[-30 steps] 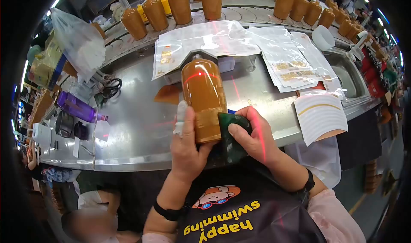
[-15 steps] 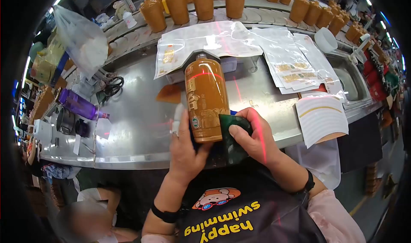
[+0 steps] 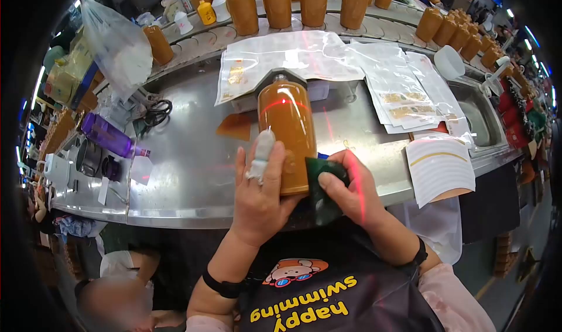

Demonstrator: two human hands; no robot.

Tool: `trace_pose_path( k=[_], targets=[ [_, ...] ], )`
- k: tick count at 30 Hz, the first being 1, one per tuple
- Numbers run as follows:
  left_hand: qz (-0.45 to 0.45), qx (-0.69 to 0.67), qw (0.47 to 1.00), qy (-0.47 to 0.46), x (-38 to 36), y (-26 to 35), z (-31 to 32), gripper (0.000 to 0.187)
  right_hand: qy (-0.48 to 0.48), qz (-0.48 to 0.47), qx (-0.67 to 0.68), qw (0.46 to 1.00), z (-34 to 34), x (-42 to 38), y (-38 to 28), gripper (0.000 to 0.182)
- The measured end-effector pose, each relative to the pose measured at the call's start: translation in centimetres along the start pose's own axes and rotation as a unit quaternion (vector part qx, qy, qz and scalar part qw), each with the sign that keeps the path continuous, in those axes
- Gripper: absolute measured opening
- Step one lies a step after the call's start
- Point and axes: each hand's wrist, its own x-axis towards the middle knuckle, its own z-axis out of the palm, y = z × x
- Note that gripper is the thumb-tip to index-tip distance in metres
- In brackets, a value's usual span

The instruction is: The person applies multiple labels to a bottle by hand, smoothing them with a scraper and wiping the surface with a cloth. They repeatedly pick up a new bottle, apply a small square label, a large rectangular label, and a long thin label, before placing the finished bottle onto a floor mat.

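The brown bottle (image 3: 295, 136) lies on the steel table (image 3: 181, 180) side, its neck at the dark angled holder (image 3: 281, 72), its base twd. the person. Compared w/ the prev. frame, it is turned: the gold print and the round green mark are gone from view, and a mostly plain side faces up.

The L hand (image 3: 256, 206) has changed position also: its wrapped finger (image 3: 263, 150) was beside the bottle, now it lies over the lower front. This hand is curved round the bottle, w/ thumb near the base. The R hand (image 3: 356, 194) still pinches the green piece (image 3: 323, 206) btwn thumb and fingers, its edge at the R side of the bottle.

On the conveyor (image 3: 213, 42), the row of brown bottles (image 3: 277, 4) has shifted to the R; a yellow bottle (image 3: 206, 12) now stands btwn two small white bottles (image 3: 182, 23).
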Motion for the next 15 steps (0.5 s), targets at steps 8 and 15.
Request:
trace_pose_path(
  k=[8, 15],
  targets=[
    [-0.009, -0.032, 0.999, 0.029, -4.0, -0.1, -0.5, 0.048, -0.006, -0.054, -0.034, 0.998, -0.5, 0.2, 1.1, 0.026],
    [0.216, 0.068, 0.974, -0.006, -0.2, 1.5, 0.4, 0.025, -0.004, 0.043, 0.12, 0.992, -5.1, -0.2, -1.2, 0.03]
  ],
)
